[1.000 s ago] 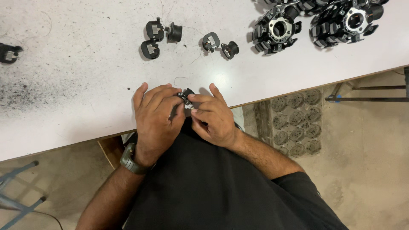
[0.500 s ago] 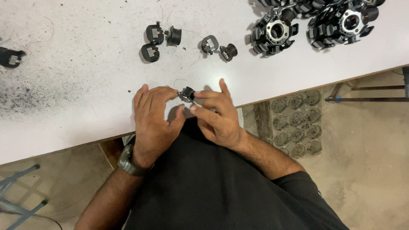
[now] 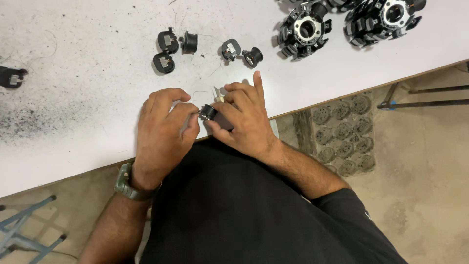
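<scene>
White tabletop point(image 3: 73, 98), speckled with dark dust at left, is carrying the parts; bare concrete floor point(image 3: 420, 161) is showing beyond its edge. Going left to right: lone black clip point(image 3: 10, 77) is lying at the far left edge; three small black bobbins point(image 3: 171, 46) are sitting grouped, two more point(image 3: 242, 53) just beside. Left hand point(image 3: 161, 132) and right hand point(image 3: 244, 120) are meeting at the table's near edge, fingertips pinching one small black bobbin piece point(image 3: 208, 112) between them, apparently braced low for steadiness. Two round black stator assemblies point(image 3: 305, 29) are waiting top right, well apart
</scene>
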A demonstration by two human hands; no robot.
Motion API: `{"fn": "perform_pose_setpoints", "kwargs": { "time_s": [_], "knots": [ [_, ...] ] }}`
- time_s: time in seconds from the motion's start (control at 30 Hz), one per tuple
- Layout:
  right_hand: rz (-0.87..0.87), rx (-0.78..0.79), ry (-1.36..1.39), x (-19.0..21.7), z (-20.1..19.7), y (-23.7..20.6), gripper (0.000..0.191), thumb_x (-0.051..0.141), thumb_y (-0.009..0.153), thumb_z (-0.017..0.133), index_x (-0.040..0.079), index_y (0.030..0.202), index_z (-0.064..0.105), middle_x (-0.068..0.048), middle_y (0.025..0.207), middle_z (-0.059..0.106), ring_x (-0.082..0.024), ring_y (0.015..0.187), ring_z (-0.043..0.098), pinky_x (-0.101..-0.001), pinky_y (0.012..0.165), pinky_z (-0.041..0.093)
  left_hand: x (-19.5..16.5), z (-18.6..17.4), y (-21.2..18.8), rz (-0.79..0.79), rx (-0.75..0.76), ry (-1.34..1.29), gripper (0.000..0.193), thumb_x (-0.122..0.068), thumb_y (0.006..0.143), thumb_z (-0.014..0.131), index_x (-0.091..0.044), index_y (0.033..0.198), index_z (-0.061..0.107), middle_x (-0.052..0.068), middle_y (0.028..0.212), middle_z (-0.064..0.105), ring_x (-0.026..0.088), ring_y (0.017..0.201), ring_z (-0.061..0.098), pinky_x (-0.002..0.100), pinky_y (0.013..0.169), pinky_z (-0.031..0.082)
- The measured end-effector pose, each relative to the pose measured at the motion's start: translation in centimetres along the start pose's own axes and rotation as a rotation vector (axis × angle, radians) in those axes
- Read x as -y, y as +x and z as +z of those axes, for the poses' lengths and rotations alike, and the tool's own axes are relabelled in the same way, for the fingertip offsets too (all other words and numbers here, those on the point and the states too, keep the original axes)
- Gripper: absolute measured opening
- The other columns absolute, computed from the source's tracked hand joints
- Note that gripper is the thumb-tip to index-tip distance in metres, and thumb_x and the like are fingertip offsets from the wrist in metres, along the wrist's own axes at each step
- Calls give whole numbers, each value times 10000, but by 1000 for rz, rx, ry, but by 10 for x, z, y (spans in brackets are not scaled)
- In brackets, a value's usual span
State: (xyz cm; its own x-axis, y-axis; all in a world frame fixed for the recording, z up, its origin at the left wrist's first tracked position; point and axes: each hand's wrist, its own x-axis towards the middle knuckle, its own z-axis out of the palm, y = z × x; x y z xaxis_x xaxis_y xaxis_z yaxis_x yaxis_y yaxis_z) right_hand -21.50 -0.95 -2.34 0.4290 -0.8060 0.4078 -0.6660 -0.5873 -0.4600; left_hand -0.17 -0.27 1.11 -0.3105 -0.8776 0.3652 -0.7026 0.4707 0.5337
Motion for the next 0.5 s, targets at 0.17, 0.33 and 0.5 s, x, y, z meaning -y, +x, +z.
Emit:
{"fn": "perform_pose_setpoints", "kwargs": {
  "time_s": [0.17,0.33,0.5],
  "knots": [
    [17,-37,38,-2,1,-1,388,246,813,886,49,1099,713,-106,1071,577,-313,1240,542,-710,1254,153,1,1,-1,208,-33,148,254,-14,814,805,-52,1035,686,100,1210,607,302,1245,607,451,983,514],
    [-1,15,39,-1,0,-2,381,232,816,870,42,1109,717,-118,1085,574,-313,1245,538,-702,1255,153,-4,4,-3,317,9,207,243,-25,862,804,-35,1082,701,108,1188,609,276,1167,618,419,916,516],
    [-37,36,21,-2,-3,0,358,239,840,872,56,1106,717,-85,1054,558,-290,1249,538,-697,1268,151,-7,3,0,15,47,-11,174,-50,891,770,-55,1051,700,73,1032,670,220,903,653,336,719,534]
  ]
}}
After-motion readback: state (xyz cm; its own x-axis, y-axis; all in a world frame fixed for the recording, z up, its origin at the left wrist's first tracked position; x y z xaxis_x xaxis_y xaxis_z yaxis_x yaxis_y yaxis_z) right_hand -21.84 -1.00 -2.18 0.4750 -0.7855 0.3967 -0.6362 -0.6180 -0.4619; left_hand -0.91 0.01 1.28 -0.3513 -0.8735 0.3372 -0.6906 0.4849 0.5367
